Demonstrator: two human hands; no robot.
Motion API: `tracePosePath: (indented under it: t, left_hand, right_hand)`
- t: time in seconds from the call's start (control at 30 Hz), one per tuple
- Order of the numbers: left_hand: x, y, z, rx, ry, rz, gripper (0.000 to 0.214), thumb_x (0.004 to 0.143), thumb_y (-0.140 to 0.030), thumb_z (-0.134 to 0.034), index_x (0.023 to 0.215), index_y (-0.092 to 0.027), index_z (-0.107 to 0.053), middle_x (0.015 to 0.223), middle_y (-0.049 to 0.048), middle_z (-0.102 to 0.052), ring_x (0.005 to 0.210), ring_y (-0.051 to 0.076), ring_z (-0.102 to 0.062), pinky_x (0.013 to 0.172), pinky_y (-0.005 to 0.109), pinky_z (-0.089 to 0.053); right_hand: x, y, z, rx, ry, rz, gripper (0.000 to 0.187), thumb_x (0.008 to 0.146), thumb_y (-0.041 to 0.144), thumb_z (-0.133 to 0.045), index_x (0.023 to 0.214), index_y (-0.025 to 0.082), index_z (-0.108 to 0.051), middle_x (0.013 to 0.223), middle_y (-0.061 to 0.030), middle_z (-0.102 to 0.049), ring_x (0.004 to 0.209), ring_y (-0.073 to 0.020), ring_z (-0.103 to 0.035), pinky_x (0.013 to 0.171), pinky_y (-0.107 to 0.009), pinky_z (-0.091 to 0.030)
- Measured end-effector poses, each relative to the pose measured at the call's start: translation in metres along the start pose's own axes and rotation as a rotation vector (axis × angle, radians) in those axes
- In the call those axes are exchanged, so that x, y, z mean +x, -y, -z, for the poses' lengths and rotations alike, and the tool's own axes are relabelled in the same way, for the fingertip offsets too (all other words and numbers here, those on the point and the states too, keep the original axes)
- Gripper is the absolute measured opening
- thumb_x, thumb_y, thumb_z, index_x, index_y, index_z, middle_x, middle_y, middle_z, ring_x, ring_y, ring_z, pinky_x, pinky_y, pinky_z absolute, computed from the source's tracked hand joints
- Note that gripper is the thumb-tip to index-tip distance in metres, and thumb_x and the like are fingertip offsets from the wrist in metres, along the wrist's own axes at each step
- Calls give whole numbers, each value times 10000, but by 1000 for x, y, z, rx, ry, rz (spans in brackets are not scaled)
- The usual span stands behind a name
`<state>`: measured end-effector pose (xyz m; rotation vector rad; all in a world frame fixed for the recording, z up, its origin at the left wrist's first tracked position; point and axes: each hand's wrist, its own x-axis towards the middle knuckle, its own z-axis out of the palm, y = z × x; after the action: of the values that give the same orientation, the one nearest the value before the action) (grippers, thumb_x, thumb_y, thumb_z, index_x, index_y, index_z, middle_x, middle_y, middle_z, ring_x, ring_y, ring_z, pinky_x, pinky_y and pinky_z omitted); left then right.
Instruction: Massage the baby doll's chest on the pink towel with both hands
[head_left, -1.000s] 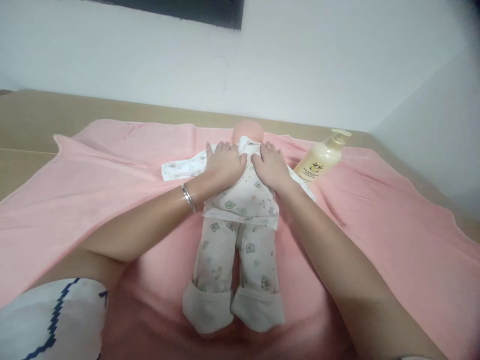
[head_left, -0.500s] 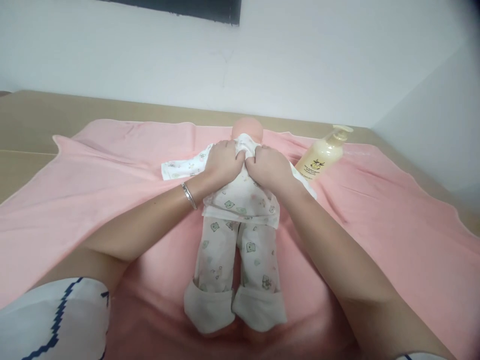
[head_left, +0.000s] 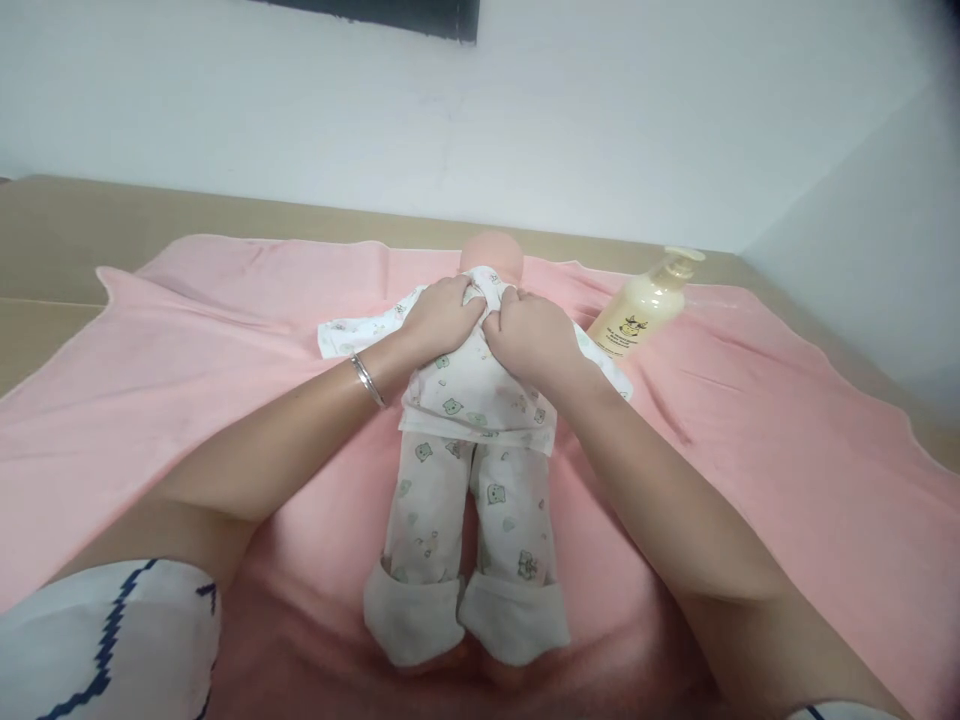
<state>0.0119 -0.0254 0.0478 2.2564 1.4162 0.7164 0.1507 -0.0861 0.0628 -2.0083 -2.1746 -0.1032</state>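
A baby doll [head_left: 491, 252] lies on its back in the middle, its head at the far end. It wears a white printed shirt [head_left: 480, 400] and matching trousers [head_left: 510, 500] whose wide pale cuffs cover the feet. My left hand [head_left: 442, 318] is closed on the left side of the shirt's upper chest, thumb inward. Opposite it, my right hand [head_left: 531, 332] has its fingers curled into the cloth just below the neck. Between the two hands the fabric is bunched. Both sleeves spread outward, and the hands hide part of the chest and shoulders.
A pink blanket [head_left: 750, 450] with creases lies beneath the doll, over a tan surface [head_left: 52, 230]. To the right of the doll, a pale yellow pump bottle [head_left: 641, 310] leans at a slant beside the sleeve. A white wall [head_left: 300, 120] rises behind.
My fingers have shifted slightly at the shirt's chest, and the cloth near the neck is bunched differently. The whole view has moved slightly; the bottle stays put.
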Motion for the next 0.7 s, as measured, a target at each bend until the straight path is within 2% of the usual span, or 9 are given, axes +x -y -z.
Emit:
tracePosePath:
  t: [0.1,0.2,0.33,0.4,0.47,0.57,0.7]
  left_hand:
    - [2,2,0,-11,20,-9,200,976,-278,-415,935,-203,-595,1113,115,-732,1017,289,-667,889,426,-513]
    - [-7,-9,-1,72,20,-14,266,1008,-272,-384,1011,-171,-630,1165,148,-721,1091,304,-658,975,446,-513]
    - [-23,-26,-1,234,60,-88,349,1019,-209,-345,1129,-102,-658,1228,197,-678,1178,331,-618,1052,471,-494]
    - [-24,-27,2,237,85,-107,364,1010,-185,-335,1138,-99,-665,1234,193,-673,1168,324,-617,1038,460,-497]
    - [-20,-22,4,151,93,-84,331,981,-179,-369,1095,-127,-675,1191,160,-699,1105,296,-643,982,427,-512]
    - [-7,-8,2,-13,62,-28,266,942,-225,-429,1026,-175,-676,1132,110,-741,1019,265,-679,906,392,-524]
    - [0,5,-11,-67,-106,-83,278,930,-242,-410,1000,-201,-676,1115,97,-765,1066,265,-684,983,396,-516]
  right_hand:
    - [2,1,0,34,12,-76,464,1042,234,-348,1310,-5,-641,1202,-247,-721,1147,-385,-686,936,-428,-527]
    - [12,-8,-3,151,52,-131,492,1053,290,-328,1312,39,-663,1253,-233,-721,1160,-383,-681,959,-436,-522]
    - [22,-24,-6,245,111,-87,566,1072,339,-270,1382,10,-610,1411,-270,-646,1265,-382,-627,1071,-460,-475]
    - [23,-28,-6,240,119,-55,589,1087,355,-251,1435,-2,-564,1485,-281,-592,1321,-380,-594,1104,-467,-459]
    - [19,-27,-6,201,119,-43,611,1105,359,-221,1495,-11,-512,1528,-283,-553,1361,-384,-567,1130,-482,-442]
    - [11,-18,-2,98,109,-23,616,1117,359,-205,1517,-17,-485,1454,-283,-603,1303,-407,-602,1096,-511,-464]
    - [2,-6,5,-24,44,75,530,1083,288,-278,1434,2,-554,1295,-276,-676,1169,-410,-655,962,-489,-519]
